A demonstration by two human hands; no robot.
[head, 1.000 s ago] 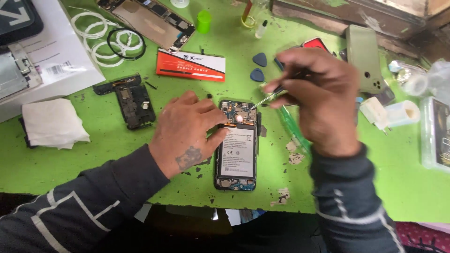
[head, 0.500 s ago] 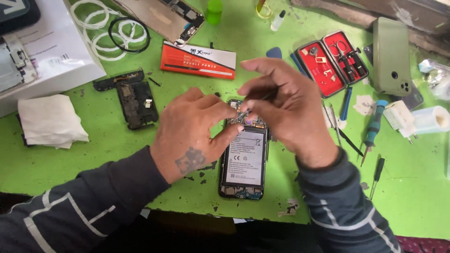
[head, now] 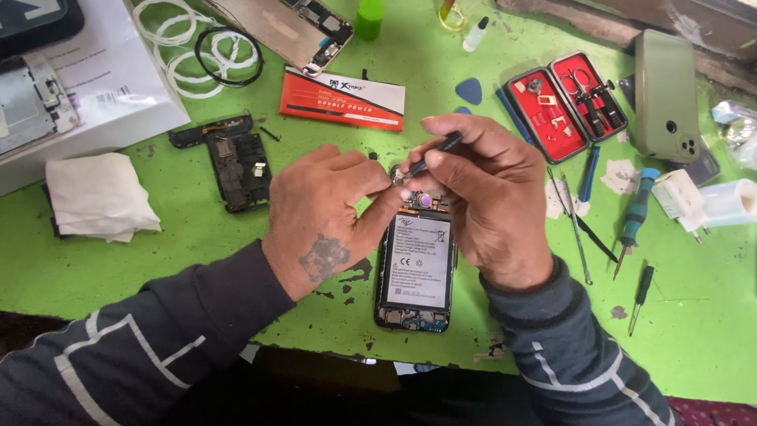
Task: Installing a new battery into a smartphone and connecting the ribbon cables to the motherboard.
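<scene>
Slippage worries me: my right hand (head: 493, 197) pinches a thin dark pointed tool (head: 430, 158) over the opened black phone with its white battery (head: 416, 264) on the green tabletop (head: 158, 260), while my left hand (head: 331, 209) pins its top edge, fingers curled shut. A jolt could gouge the board. Red tool case (head: 564, 102) and loose screwdrivers (head: 635, 217) crowd the right side.

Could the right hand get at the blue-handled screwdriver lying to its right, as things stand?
Probably yes: the blue-handled screwdriver lies in the open on the green table, with nothing over it. But the right hand already pinches a thin dark tool, so it would need freeing first.
</scene>
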